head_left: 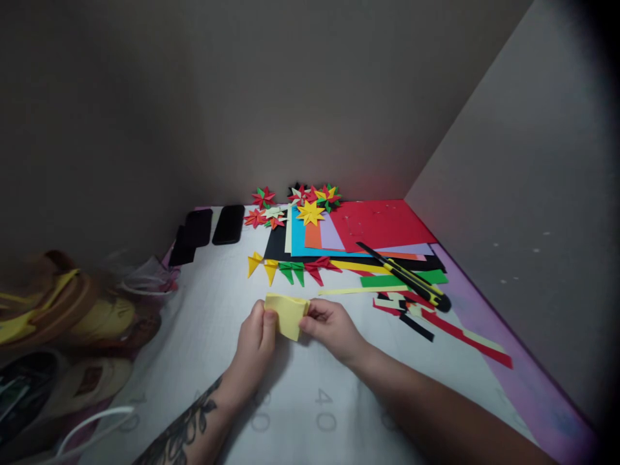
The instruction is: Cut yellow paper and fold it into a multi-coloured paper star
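Observation:
Between my two hands is a piece of folded pale yellow paper [287, 315], held up over the white mat. My left hand [256, 330] pinches its left edge, thumb in front. The right edge is gripped by the thumb and fingers of my right hand [334, 328]. Just beyond the paper lies a row of small folded pieces: yellow ones [270, 270], green ones [292, 271] and red ones [317, 268]. Finished-looking folded paper stars, among them a yellow star [310, 213] and a red-green star [263, 197], sit farther back.
A box cutter [407, 278] lies on paper strips at the right, near paper scraps [390, 303]. Behind are stacked coloured sheets [387, 223]. Two dark phone-like objects, one a black slab [228, 225], lie back left. Bags and containers [92, 323] crowd the left side. Walls [523, 213] stand behind and right.

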Available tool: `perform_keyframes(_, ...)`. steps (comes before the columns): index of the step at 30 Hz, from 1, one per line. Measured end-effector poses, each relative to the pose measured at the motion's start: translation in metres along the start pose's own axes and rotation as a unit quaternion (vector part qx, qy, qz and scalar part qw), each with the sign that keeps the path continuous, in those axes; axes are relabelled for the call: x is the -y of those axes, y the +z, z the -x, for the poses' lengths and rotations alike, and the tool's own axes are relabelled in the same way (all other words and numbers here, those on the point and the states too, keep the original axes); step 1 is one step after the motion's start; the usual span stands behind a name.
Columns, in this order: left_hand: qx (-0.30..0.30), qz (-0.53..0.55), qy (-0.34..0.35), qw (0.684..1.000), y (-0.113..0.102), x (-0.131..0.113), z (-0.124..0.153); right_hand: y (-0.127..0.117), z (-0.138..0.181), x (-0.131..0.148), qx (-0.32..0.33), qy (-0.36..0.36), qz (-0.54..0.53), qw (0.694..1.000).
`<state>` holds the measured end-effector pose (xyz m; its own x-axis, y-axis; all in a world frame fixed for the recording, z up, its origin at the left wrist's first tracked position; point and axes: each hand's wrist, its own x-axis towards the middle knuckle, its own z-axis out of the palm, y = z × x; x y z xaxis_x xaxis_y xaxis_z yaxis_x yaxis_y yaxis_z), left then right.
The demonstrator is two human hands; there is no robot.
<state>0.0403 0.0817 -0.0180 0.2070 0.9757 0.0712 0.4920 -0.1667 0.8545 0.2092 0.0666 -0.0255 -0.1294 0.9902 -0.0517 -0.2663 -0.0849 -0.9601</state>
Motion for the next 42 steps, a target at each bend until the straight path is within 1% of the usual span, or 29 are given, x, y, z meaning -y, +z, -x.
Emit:
perform_keyframes(5, -0.002, -0.011, 0.008, 1.000, -0.001, 0.002, 0.000, 0.000, 0.000, 0.000, -0.014, 0.002, 0.013, 1.000)
perform_keyframes(11, 0.005, -0.018, 0.023, 1.000, -0.001, 0.003, 0.001, -0.004, 0.002, 0.000, -0.038, -0.002, 0.111, 0.993)
perform_keyframes(13, 0.006, -0.020, 0.022, 1.000, -0.002, 0.003, 0.000, -0.004, 0.003, 0.001, -0.036, -0.003, 0.126, 0.991)
perform_keyframes(16, 0.004, -0.021, 0.020, 1.000, -0.002, 0.002, 0.000, -0.003, 0.002, 0.002, -0.022, -0.001, 0.109, 0.994)
perform_keyframes(18, 0.004, -0.022, 0.018, 1.000, -0.003, 0.001, 0.000, -0.001, 0.002, 0.001, -0.016, -0.008, 0.070, 0.997)
perform_keyframes(21, 0.010, -0.032, 0.018, 0.999, -0.003, 0.000, 0.000, 0.001, 0.001, -0.002, -0.037, -0.057, 0.000, 0.998)
perform_keyframes(23, 0.014, -0.049, 0.025, 0.998, -0.004, 0.001, -0.001, -0.001, 0.000, -0.002, -0.058, -0.096, 0.000, 0.994)
perform_keyframes(25, 0.014, -0.075, 0.040, 0.996, -0.005, 0.002, -0.003, -0.004, 0.000, 0.000, -0.064, -0.117, 0.050, 0.990)
perform_keyframes(27, 0.017, -0.104, 0.055, 0.993, -0.007, 0.003, -0.004, -0.009, -0.001, 0.005, -0.056, -0.130, 0.118, 0.983)
perform_keyframes(30, 0.027, -0.135, 0.074, 0.988, -0.010, 0.006, -0.006, -0.015, -0.002, 0.012, -0.031, -0.178, 0.202, 0.962)
perform_keyframes(32, 0.032, -0.151, 0.081, 0.985, -0.012, 0.006, -0.007, -0.017, -0.002, 0.016, -0.014, -0.203, 0.237, 0.950)
perform_keyframes(34, 0.038, -0.166, 0.083, 0.982, -0.013, 0.006, -0.007, -0.017, -0.002, 0.018, -0.004, -0.199, 0.252, 0.947)
perform_keyframes(36, 0.043, -0.176, 0.084, 0.980, -0.013, 0.005, -0.008, -0.017, -0.002, 0.018, -0.005, -0.181, 0.254, 0.950)
perform_keyframes(40, 0.044, -0.183, 0.080, 0.979, -0.014, 0.003, -0.009, -0.016, -0.002, 0.017, -0.024, -0.139, 0.251, 0.958)
perform_keyframes(42, 0.048, -0.181, 0.075, 0.979, -0.014, 0.003, -0.009, -0.017, -0.001, 0.017, -0.030, -0.131, 0.246, 0.960)
